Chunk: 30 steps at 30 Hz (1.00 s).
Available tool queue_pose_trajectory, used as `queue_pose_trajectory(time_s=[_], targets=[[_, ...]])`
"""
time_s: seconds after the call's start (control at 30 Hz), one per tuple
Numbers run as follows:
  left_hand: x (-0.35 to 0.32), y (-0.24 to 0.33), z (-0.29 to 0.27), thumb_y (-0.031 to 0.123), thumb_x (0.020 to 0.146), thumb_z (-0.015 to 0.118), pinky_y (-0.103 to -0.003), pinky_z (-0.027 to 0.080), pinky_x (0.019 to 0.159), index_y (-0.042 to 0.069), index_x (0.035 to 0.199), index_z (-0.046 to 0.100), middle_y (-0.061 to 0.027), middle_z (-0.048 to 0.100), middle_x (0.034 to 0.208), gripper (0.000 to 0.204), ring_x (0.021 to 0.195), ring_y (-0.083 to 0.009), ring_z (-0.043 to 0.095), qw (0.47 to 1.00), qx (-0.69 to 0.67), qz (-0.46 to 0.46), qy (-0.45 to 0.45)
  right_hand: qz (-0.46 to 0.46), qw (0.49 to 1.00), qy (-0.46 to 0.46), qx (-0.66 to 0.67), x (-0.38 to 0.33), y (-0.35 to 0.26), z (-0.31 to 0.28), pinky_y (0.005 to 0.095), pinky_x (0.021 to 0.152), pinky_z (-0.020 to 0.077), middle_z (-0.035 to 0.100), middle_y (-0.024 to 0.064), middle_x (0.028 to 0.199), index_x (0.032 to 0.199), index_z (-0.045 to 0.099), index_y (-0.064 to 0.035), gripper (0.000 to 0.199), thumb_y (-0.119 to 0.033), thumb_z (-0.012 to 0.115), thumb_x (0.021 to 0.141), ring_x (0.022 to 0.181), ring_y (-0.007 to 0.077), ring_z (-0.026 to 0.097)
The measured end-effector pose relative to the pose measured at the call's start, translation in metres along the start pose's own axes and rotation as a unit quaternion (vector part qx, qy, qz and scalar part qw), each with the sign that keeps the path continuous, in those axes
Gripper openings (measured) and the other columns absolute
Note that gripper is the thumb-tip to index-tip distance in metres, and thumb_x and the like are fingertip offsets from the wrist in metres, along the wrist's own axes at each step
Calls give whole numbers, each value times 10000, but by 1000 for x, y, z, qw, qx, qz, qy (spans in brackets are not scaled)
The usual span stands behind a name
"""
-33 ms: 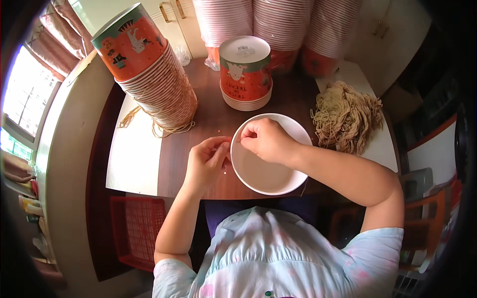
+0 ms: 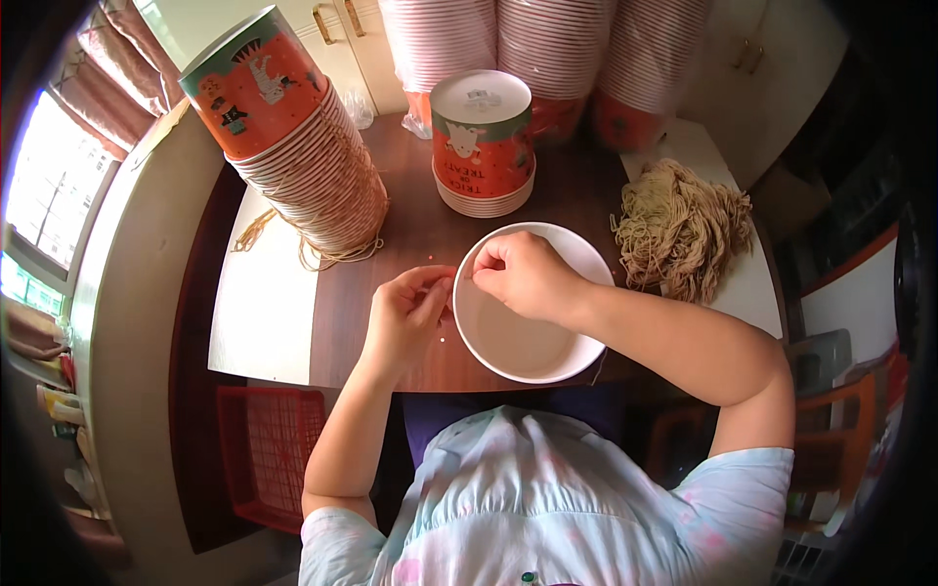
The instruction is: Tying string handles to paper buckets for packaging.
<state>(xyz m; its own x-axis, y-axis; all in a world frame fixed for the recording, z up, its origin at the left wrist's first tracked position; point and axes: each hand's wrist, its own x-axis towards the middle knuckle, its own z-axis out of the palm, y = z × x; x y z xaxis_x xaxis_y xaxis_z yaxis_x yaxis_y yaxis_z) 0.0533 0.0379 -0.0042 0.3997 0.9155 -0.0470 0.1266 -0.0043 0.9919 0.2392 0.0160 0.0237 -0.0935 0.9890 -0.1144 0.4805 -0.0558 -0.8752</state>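
Note:
A white-lined paper bucket stands in front of me near the table's front edge, its open mouth toward me. My right hand reaches over its rim, with thumb and fingers pinched close to the inner left wall. Outside that same wall is my left hand, thumb and fingertips pressed together beside the rim. Whatever either pinch holds is too small or hidden to make out. To the right lies a heap of tan cords.
A tall leaning stack of orange buckets with cords hanging off it stands left. Upside-down buckets sit at centre back, before plastic-wrapped stacks. Below the dark brown table at left is a red basket.

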Motion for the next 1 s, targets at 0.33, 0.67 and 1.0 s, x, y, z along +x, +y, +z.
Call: queue_pose_trajectory(time_s=[0.33,0.67,1.0], targets=[[8,1,-2,41,917,563,-203,455,594,-49,1065,635,-30,647,789,188,672,-58,557,998,25,37,-39,25,999,21,17,-1,1,5,289,614,473,636,54,713,796,634,-4,111,-103,604,836,670,112,574],[11,6,-2,24,898,569,-215,483,640,-43,1058,647,-31,657,815,190,701,-65,577,996,53,-4,-71,38,998,24,41,0,6,8,265,595,463,635,27,696,764,643,-16,124,-115,623,836,658,77,562],[1,14,1,18,842,551,-212,460,603,-52,917,631,-33,638,777,130,679,-73,579,986,160,-17,-32,134,975,-117,135,-16,-5,-15,259,619,470,646,37,772,1041,611,13,320,-234,675,847,653,102,571]])
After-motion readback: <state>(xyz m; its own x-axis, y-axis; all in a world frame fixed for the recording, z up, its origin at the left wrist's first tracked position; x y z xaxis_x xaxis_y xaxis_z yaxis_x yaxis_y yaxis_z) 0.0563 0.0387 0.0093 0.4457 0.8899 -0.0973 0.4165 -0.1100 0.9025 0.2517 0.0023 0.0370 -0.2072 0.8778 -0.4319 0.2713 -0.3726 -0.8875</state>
